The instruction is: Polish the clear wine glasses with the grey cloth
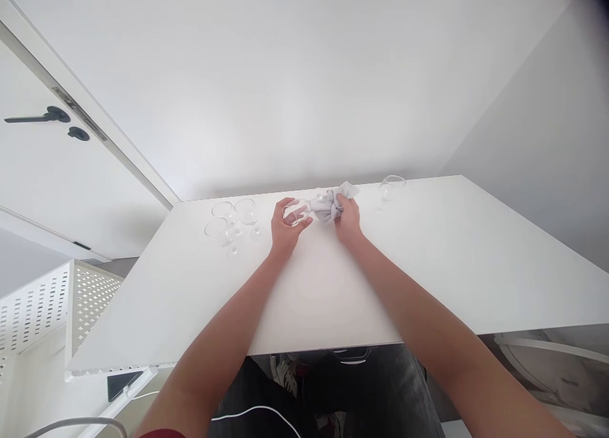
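Note:
My left hand (284,230) is wrapped around the bowl of a clear wine glass (302,209), which lies tilted on its side with its stem toward the right. My right hand (349,221) grips a light grey cloth (328,208) bunched up at the foot end of that glass. The cloth hides part of the foot. Both hands are over the far middle part of the white table (323,298).
Three stemmed glasses (245,212) stand in a group on the table's left side. Another glass (392,185) stands near the back edge on the right. A white wall (304,82) rises behind the table. A door handle (35,117) is at far left.

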Available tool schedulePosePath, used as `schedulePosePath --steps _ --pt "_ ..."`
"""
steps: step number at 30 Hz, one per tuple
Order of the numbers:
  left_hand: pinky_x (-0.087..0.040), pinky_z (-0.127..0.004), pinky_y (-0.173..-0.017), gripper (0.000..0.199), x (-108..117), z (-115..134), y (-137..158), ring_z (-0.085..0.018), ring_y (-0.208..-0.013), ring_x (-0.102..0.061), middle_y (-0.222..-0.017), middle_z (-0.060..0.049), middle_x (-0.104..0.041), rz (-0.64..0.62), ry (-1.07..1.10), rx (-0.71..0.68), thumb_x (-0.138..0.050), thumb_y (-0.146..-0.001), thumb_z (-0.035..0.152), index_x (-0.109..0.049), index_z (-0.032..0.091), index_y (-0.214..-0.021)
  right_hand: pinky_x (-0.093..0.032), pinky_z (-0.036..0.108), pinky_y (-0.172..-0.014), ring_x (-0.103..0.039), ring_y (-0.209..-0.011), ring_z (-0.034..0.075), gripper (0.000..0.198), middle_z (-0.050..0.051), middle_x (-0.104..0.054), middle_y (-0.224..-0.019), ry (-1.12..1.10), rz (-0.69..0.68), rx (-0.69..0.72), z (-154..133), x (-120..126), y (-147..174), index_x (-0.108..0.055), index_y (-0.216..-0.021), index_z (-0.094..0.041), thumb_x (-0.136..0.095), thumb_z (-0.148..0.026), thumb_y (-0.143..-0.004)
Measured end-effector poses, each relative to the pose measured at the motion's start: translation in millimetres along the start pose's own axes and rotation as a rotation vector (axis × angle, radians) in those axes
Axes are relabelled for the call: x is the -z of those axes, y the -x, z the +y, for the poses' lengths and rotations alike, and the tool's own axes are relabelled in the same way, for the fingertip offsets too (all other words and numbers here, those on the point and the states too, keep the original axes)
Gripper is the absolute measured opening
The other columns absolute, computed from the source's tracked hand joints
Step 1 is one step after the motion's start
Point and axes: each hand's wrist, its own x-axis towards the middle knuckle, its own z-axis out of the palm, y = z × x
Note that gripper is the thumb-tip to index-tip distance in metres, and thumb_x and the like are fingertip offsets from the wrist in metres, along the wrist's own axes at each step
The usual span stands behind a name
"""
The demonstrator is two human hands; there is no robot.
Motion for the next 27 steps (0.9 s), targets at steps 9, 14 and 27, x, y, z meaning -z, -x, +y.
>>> schedulePosePath --steps 9,14,27 --pt "-0.059 -0.04 -0.095 0.059 -1 4 1 -0.027 -0.113 -0.072 -0.135 -0.009 -0.057 -0.019 -0.018 -0.005 -0.087 -0.077 0.039 -0.055 0.029 -0.126 -0.055 0.028 -0.084 -0.064 -0.097 0.016 0.026 0.001 -0.063 -0.102 -0.23 0.034 0.008 2 8 -11 -0.06 -0.103 -0.026 -0.067 -0.045 -0.086" --pt "-0.059 -0.042 -0.096 0.058 -1 4 1 -0.027 -0.111 -0.072 -0.136 -0.01 -0.056 -0.041 -0.049 -0.011 -0.086 -0.077 0.043 -0.057 0.028 -0.125 -0.056 0.035 -0.078 -0.064 -0.091 0.021 0.041 0.005 -0.065 -0.095 -0.23 -0.252 -0.043 -8 2 -4 -0.059 -0.099 -0.026 -0.053 -0.066 -0.093" --pt "-0.061 -0.04 -0.092 0.062 -1 -1 1 -0.024 -0.109 -0.07 -0.129 -0.008 -0.059 -0.097 -0.072 -0.008 -0.09 -0.071 0.041 -0.059 0.03 -0.124 -0.054 0.035 -0.068 -0.065 -0.078 0.022 0.046 0.007 -0.071 -0.086 0.209 -0.184 -0.065 5 3 -2 -0.071 -0.091 -0.017 -0.088 -0.046 -0.061"
